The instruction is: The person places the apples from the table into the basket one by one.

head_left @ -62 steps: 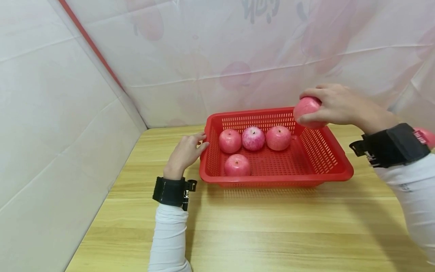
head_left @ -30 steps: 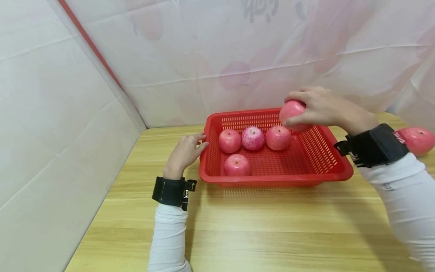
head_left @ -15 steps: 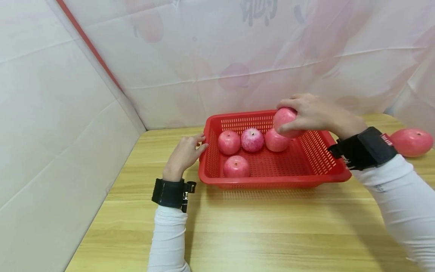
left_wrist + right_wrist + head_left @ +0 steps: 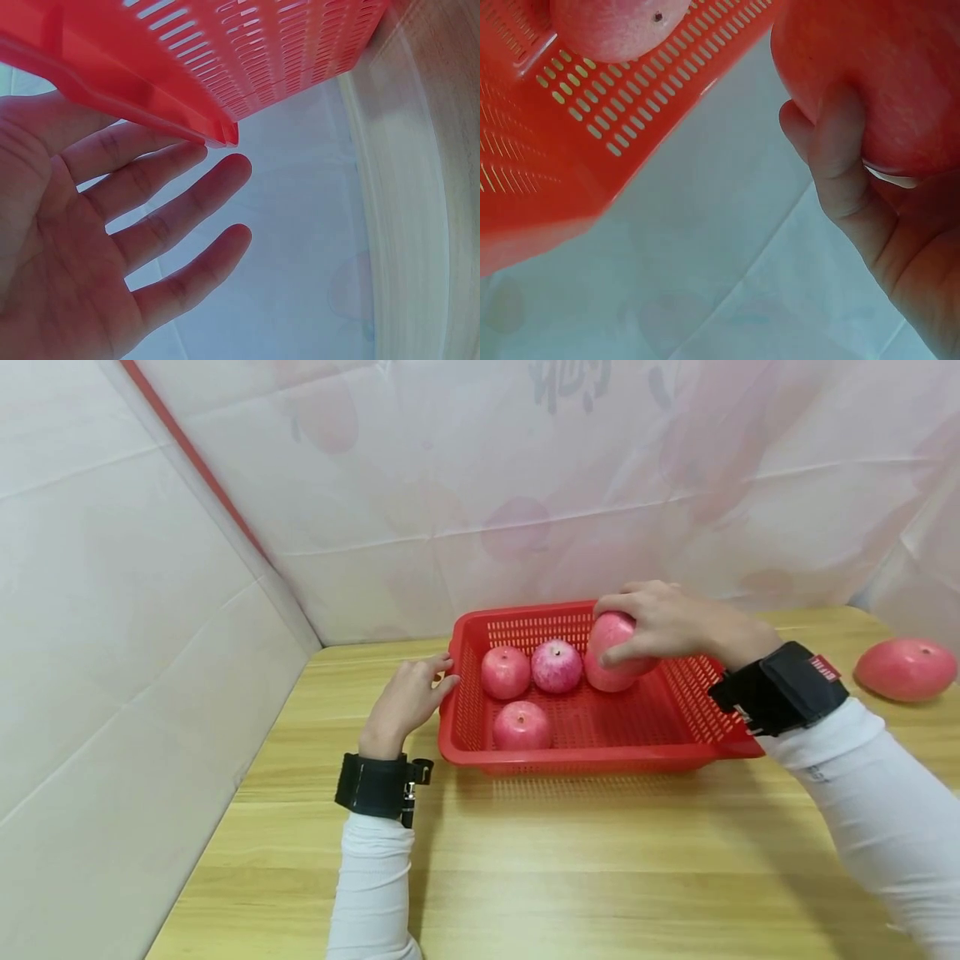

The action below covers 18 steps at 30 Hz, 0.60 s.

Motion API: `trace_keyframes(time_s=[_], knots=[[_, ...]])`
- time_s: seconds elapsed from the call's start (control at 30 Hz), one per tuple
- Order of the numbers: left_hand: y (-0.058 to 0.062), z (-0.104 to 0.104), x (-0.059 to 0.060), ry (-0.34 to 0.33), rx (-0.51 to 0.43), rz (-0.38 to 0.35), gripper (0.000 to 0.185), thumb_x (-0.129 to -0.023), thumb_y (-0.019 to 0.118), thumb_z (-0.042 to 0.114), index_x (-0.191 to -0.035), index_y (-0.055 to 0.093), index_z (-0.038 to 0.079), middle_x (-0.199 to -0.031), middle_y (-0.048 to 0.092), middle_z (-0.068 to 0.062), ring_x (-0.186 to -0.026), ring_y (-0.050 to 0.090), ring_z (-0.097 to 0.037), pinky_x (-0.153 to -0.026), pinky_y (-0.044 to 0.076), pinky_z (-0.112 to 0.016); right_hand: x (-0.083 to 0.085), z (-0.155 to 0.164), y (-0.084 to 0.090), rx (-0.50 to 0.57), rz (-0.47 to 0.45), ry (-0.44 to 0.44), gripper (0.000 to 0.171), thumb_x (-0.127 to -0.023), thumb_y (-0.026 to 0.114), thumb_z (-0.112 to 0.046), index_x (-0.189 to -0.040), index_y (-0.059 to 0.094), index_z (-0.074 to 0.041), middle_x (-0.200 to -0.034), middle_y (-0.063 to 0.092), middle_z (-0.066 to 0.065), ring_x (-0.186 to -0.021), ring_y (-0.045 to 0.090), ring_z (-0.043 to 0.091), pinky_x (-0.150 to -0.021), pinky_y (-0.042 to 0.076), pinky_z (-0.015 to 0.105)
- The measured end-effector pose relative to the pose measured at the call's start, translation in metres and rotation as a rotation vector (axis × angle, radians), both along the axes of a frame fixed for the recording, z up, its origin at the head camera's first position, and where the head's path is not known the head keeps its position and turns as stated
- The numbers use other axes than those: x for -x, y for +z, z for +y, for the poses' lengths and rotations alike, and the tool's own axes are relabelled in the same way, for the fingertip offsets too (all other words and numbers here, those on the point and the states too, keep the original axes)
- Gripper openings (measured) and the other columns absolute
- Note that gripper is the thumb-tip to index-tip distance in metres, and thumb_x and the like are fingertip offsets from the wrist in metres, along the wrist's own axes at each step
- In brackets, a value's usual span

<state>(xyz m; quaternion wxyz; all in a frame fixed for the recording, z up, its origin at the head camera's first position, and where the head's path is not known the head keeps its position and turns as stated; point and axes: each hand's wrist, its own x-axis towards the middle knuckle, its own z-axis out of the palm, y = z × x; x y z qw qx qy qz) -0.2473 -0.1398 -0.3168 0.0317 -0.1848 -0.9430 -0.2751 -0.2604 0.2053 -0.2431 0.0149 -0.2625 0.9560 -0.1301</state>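
Observation:
My right hand [image 4: 667,622] grips a pinkish-red apple [image 4: 613,631] over the back right part of the red plastic basket [image 4: 600,758]. That apple overlaps another apple [image 4: 606,682] in the basket. In the right wrist view, thumb and fingers curl round the held apple [image 4: 885,75]. My left hand [image 4: 405,702] is at the basket's left end; in the left wrist view its fingers reach out loosely along the underside of the rim [image 4: 142,109]. Also in the basket are a red apple [image 4: 506,673], a purple-streaked apple [image 4: 557,666] and a front apple [image 4: 522,727].
One more apple [image 4: 906,669] lies on the wooden table [image 4: 540,868], right of the basket. A printed pale cloth wall [image 4: 420,493] rises behind the table, and another stands along the left. Black straps with cameras circle both wrists.
My right hand has carried the apple left and down, from the basket's back right corner to over the apple in the back row. The left hand stays at the rim.

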Motion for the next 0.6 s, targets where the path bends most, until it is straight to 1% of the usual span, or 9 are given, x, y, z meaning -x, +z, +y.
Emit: trace_keyframes(time_s=[0.1, 0.23, 0.3, 0.33, 0.47, 0.53, 0.57, 0.6], knots=[[0.001, 0.000, 0.000, 0.001, -0.005, 0.000, 0.041, -0.100, 0.066, 0.011, -0.139, 0.060, -0.002, -0.122, 0.069, -0.020, -0.084, 0.069, -0.025, -0.072, 0.058, -0.033, 0.001, -0.002, -0.002, 0.003, 0.008, 0.008, 0.064, -0.078, 0.079, -0.043, -0.132, 0.063, -0.011, -0.134, 0.051, 0.029, -0.110, 0.053, 0.045, -0.078, 0.052, 0.061], [0.001, -0.001, 0.000, 0.004, 0.004, -0.001, 0.042, -0.099, 0.066, 0.012, -0.139, 0.060, -0.001, -0.126, 0.068, -0.019, -0.091, 0.070, -0.026, -0.075, 0.059, -0.033, 0.000, -0.005, -0.006, -0.010, 0.016, 0.025, 0.065, -0.078, 0.079, -0.043, -0.131, 0.064, -0.008, -0.128, 0.055, 0.026, -0.107, 0.056, 0.043, -0.080, 0.051, 0.060], [0.001, -0.001, 0.000, 0.004, 0.007, -0.001, 0.042, -0.100, 0.066, 0.012, -0.139, 0.060, -0.001, -0.128, 0.066, -0.020, -0.093, 0.070, -0.027, -0.076, 0.059, -0.033, 0.000, -0.007, -0.008, -0.015, 0.009, 0.034, 0.065, -0.078, 0.079, -0.043, -0.131, 0.064, -0.008, -0.127, 0.056, 0.026, -0.108, 0.056, 0.043, -0.081, 0.052, 0.059], [0.001, -0.001, 0.000, 0.005, 0.007, -0.002, 0.042, -0.100, 0.066, 0.012, -0.139, 0.060, -0.001, -0.127, 0.067, -0.020, -0.093, 0.070, -0.028, -0.075, 0.059, -0.034, 0.000, -0.008, -0.008, -0.019, 0.000, 0.037, 0.065, -0.078, 0.079, -0.043, -0.131, 0.064, -0.008, -0.126, 0.057, 0.025, -0.108, 0.055, 0.042, -0.080, 0.052, 0.057], [0.001, -0.002, 0.000, 0.001, 0.010, 0.014, 0.039, -0.100, 0.065, 0.011, -0.136, 0.062, -0.002, -0.133, 0.064, -0.020, -0.100, 0.070, -0.030, -0.079, 0.058, -0.036, 0.000, -0.012, -0.010, -0.030, -0.020, 0.061, 0.059, -0.078, 0.078, -0.042, -0.127, 0.066, -0.011, -0.119, 0.060, 0.017, -0.106, 0.056, 0.035, -0.079, 0.052, 0.052], [0.001, -0.001, -0.001, 0.001, 0.010, 0.019, 0.038, -0.100, 0.065, 0.011, -0.135, 0.063, -0.002, -0.136, 0.062, -0.019, -0.104, 0.069, -0.031, -0.081, 0.058, -0.037, 0.001, -0.013, -0.011, -0.044, -0.023, 0.073, 0.058, -0.078, 0.078, -0.042, -0.127, 0.066, -0.012, -0.116, 0.061, 0.014, -0.104, 0.057, 0.032, -0.080, 0.052, 0.052], [0.001, -0.001, -0.001, -0.001, 0.012, 0.024, 0.038, -0.100, 0.065, 0.011, -0.135, 0.063, -0.003, -0.139, 0.059, -0.019, -0.108, 0.068, -0.032, -0.084, 0.058, -0.037, 0.001, -0.013, -0.012, -0.050, -0.022, 0.079, 0.058, -0.078, 0.078, -0.042, -0.127, 0.066, -0.012, -0.115, 0.061, 0.013, -0.104, 0.057, 0.031, -0.081, 0.051, 0.052], [0.001, -0.001, -0.001, -0.001, 0.011, 0.022, 0.038, -0.100, 0.065, 0.010, -0.135, 0.063, -0.003, -0.140, 0.059, -0.019, -0.109, 0.068, -0.033, -0.084, 0.058, -0.037, 0.001, -0.014, -0.012, -0.056, -0.027, 0.079, 0.059, -0.078, 0.078, -0.042, -0.127, 0.066, -0.011, -0.117, 0.061, 0.014, -0.105, 0.057, 0.031, -0.083, 0.051, 0.053]])
